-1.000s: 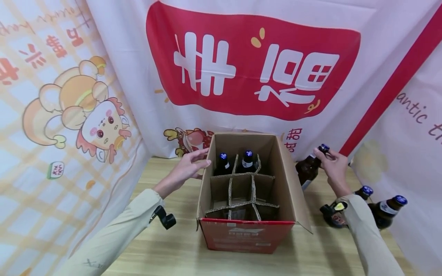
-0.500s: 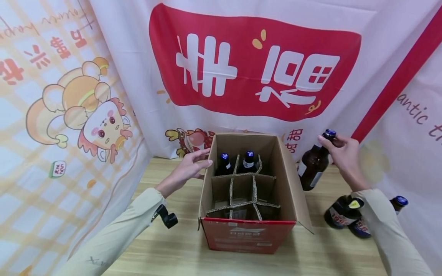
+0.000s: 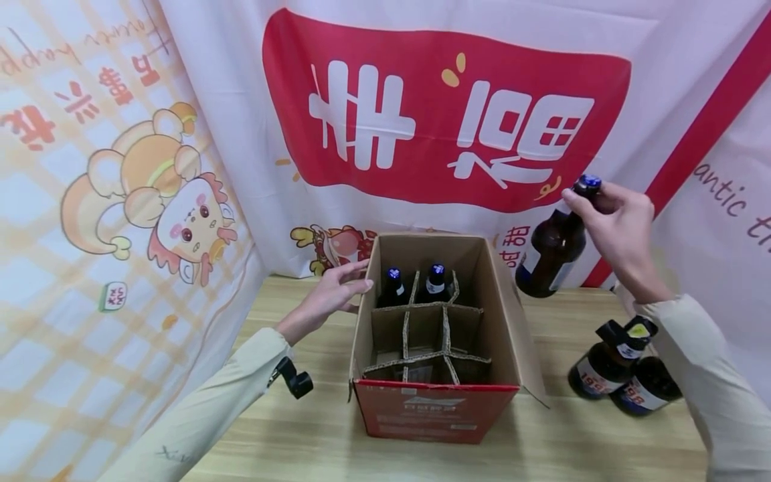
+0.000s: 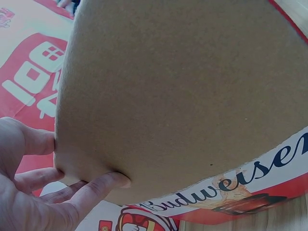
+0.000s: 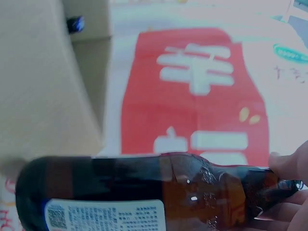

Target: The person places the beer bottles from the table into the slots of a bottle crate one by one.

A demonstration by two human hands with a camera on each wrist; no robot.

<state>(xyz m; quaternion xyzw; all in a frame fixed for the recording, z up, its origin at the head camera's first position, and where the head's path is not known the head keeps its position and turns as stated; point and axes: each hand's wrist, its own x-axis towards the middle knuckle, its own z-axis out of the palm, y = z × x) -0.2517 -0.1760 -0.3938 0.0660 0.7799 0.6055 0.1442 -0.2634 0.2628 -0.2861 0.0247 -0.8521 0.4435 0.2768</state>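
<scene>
A red-fronted cardboard beer box [image 3: 434, 415] with its top flaps spread stands in the middle of the table. Inside, dividers [image 3: 424, 304] form compartments, and two blue-capped beer bottles [image 3: 436, 284] occupy the back row. My left hand [image 3: 328, 294], fingers extended, touches the box's back left side; the left wrist view shows its fingertips against the brown flap [image 4: 183, 96]. At the right, my right hand [image 3: 623, 231] pinches a brown beer bottle [image 3: 551, 251] by its neck, just below the cap. This bottle hangs slightly tilted above the table, to the right of the box.
Two more beer bottles [image 3: 602, 371] stand close together on the table [image 3: 289, 428] at the right, partly covered by the right wrist camera and sleeve. A right side flap [image 3: 521, 335] of the box leans outward. Printed cloths [image 3: 446, 120] enclose the table behind and at both sides.
My right hand has lifted the beer bottle off the table area and slightly right. The left hand has stayed at the box. The sleeve now uncovers more of the standing bottles' bodies.
</scene>
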